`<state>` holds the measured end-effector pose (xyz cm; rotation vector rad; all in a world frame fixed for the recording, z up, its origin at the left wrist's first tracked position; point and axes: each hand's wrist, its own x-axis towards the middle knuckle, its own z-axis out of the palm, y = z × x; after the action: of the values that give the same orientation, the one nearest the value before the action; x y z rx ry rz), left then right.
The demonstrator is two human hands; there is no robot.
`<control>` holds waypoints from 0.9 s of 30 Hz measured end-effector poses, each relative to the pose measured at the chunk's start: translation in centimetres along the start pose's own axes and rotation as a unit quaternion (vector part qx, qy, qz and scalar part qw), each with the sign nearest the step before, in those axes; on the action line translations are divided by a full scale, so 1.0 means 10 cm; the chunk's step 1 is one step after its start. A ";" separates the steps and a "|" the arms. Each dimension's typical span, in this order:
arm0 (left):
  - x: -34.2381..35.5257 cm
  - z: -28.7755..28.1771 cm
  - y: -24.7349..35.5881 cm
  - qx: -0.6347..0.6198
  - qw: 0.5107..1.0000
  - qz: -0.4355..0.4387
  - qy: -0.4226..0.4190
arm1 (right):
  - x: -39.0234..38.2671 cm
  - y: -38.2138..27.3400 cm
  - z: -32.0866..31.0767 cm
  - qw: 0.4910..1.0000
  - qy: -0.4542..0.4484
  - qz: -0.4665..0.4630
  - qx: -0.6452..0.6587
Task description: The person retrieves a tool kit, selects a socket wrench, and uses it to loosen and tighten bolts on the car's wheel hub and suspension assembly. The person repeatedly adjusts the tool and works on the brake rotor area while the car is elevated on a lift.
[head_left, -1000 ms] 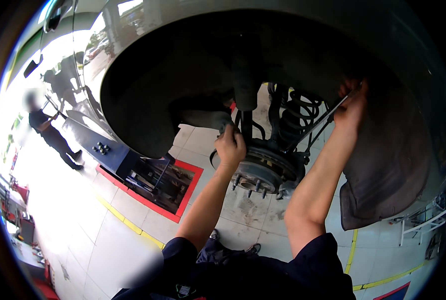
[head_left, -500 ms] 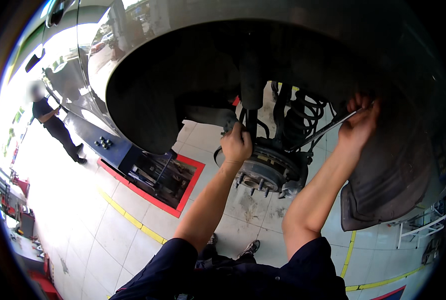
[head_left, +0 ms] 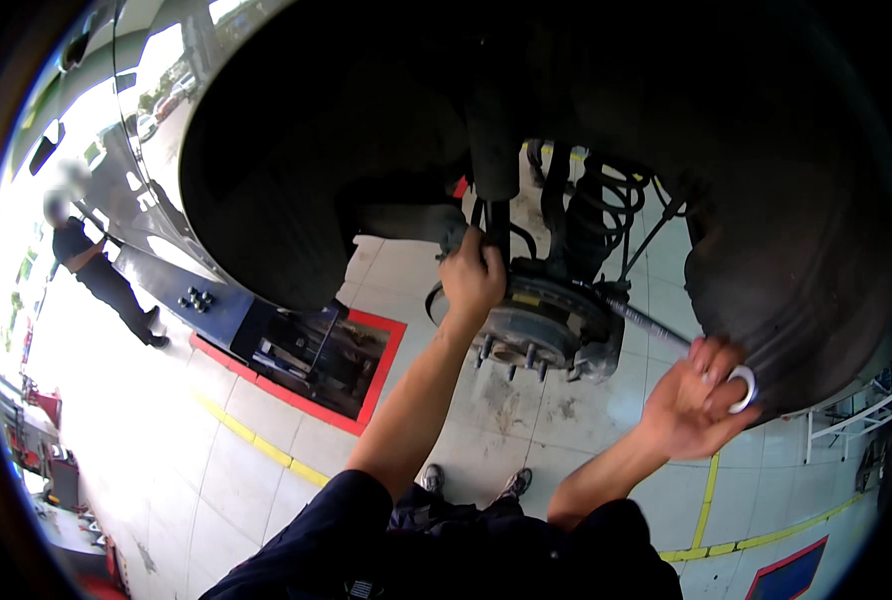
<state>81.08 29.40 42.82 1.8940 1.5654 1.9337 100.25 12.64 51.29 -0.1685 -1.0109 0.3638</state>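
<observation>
My left hand (head_left: 472, 278) is closed at the foot of the dark shock absorber (head_left: 494, 155), beside the end of a suspension arm (head_left: 401, 222); what its fingers grip is hidden. My right hand (head_left: 688, 408) is wrapped round a long metal wrench (head_left: 651, 322), whose ring end sticks out past the fingers. The wrench's far end reaches in behind the brake disc (head_left: 556, 320), where I cannot make out what it sits on. Several bare wheel studs stick out of the wheel hub (head_left: 506, 352). A coil spring (head_left: 606, 205) stands behind the disc.
The car's wheel arch liner (head_left: 796, 290) curves close above and right of my hands. Left, a blue lift ramp (head_left: 181, 290) bears several wheel nuts (head_left: 197, 299), beside a red-edged floor pit (head_left: 366, 375). Another person (head_left: 96, 265) stands at far left; white racks (head_left: 856, 420) are at right.
My right hand has swung the wrench's near end down toward me, from pointing up right to down right. My left hand has stayed at about the same spot. The view has shifted slightly.
</observation>
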 end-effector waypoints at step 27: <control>0.24 1.31 0.35 0.157 0.598 0.254 -0.744 | -0.45 -0.05 -0.19 0.999 0.002 -0.030 0.036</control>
<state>92.49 37.15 43.72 2.7695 0.6915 -0.4589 99.89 10.57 46.88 -0.0735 -0.9946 0.3449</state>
